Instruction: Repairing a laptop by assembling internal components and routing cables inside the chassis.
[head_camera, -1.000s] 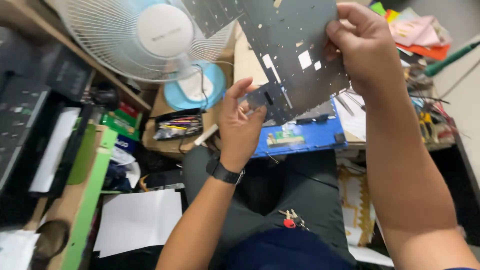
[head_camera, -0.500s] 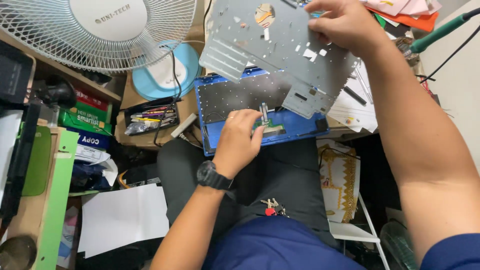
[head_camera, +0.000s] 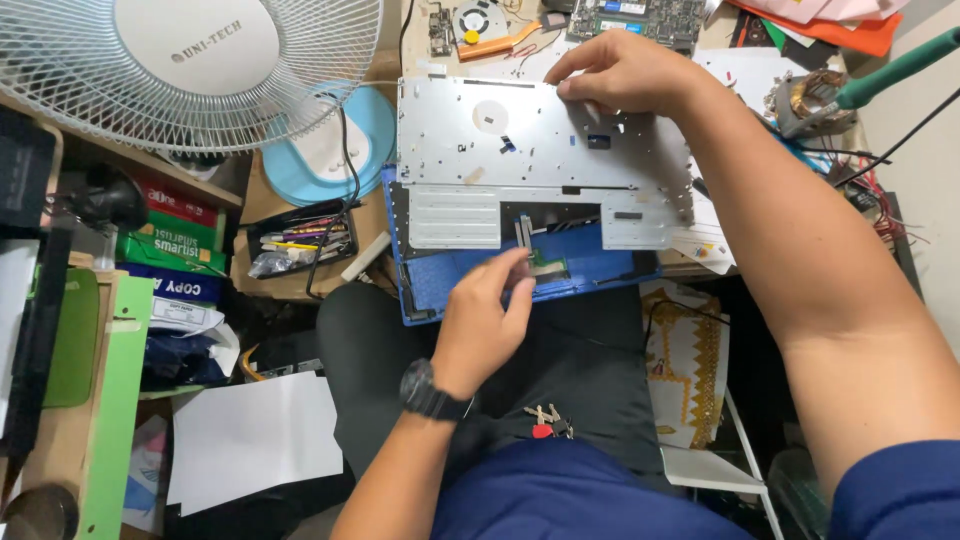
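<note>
The right hand (head_camera: 625, 70) covers part of the silver keyboard plate's (head_camera: 500, 150) top edge, so its grip there cannot be made out. The white fan (head_camera: 190, 60) and the circuit board (head_camera: 640, 15) are cut off by the top edge, and the left hand's (head_camera: 485, 320) fingertips blur over the ribbon cable (head_camera: 527, 240).

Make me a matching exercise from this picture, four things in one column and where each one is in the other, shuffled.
Things:
1. fan
2. right hand
3. watch
4. keys

Places:
A. on the lap
B. top left, behind a white grille
C. on the left wrist
D. on the top edge of the grey metal plate

Pairs: 1-B, 2-D, 3-C, 4-A
</note>
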